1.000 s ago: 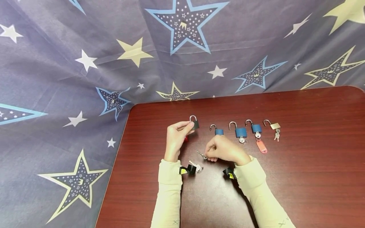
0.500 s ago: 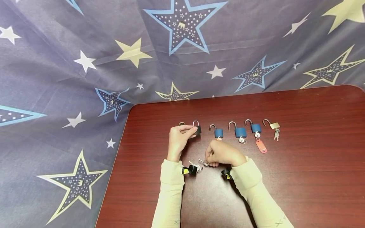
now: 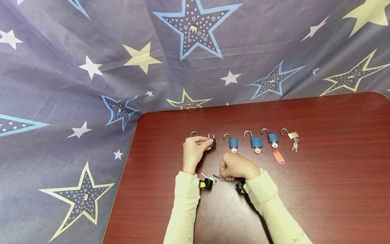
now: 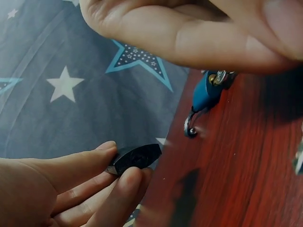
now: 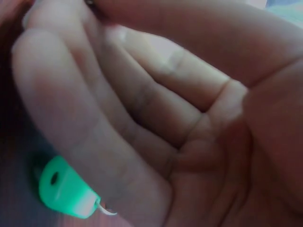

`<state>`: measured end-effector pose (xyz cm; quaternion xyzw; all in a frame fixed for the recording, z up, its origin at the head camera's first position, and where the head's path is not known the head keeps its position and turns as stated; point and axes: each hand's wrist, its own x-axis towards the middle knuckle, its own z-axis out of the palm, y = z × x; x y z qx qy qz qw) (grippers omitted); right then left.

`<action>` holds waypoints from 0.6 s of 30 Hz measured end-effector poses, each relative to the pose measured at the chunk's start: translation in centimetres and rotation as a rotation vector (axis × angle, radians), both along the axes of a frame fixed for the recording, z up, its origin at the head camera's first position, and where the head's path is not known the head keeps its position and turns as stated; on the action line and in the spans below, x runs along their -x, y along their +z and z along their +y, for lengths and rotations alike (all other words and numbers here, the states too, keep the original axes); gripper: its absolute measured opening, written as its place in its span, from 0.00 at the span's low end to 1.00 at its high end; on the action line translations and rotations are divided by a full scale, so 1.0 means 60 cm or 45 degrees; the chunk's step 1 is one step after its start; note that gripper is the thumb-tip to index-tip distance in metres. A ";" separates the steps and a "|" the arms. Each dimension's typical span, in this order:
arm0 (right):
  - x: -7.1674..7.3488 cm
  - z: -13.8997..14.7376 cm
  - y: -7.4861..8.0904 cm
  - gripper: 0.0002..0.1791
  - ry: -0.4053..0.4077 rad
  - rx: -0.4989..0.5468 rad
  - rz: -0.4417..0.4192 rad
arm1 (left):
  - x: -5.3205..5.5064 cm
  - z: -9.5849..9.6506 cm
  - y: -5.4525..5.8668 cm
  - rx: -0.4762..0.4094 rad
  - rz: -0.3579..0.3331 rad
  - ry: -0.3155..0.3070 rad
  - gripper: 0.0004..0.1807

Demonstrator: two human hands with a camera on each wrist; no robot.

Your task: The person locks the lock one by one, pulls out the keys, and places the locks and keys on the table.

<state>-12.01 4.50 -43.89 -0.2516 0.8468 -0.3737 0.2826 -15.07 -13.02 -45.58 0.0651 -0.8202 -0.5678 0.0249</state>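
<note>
In the centre of the head view, a small black metal padlock with a silver U-shaped shackle [image 3: 214,142] is pinched between the thumb and fingers of the left hand [image 3: 194,150], shackle upward. Below and right of it, a slim silver metal key [image 3: 217,176] is pinched in the curled fingers of the right hand [image 3: 237,166], its blade pointed leftward. In the right wrist view, a bright green plastic tag [image 5: 66,189] is seen at lower left; whether it is joined to the key cannot be told. For good handling, the padlock would best be gripped by its sides, with the small blue padlock [image 3: 233,143] to its right left unbumped. The key should be held clear of the loose silver keys [image 3: 208,177] beside its tip.
</note>
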 end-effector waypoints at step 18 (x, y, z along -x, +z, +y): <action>0.003 0.000 -0.015 0.10 0.030 -0.018 -0.008 | -0.002 0.022 -0.015 0.149 -0.053 0.051 0.07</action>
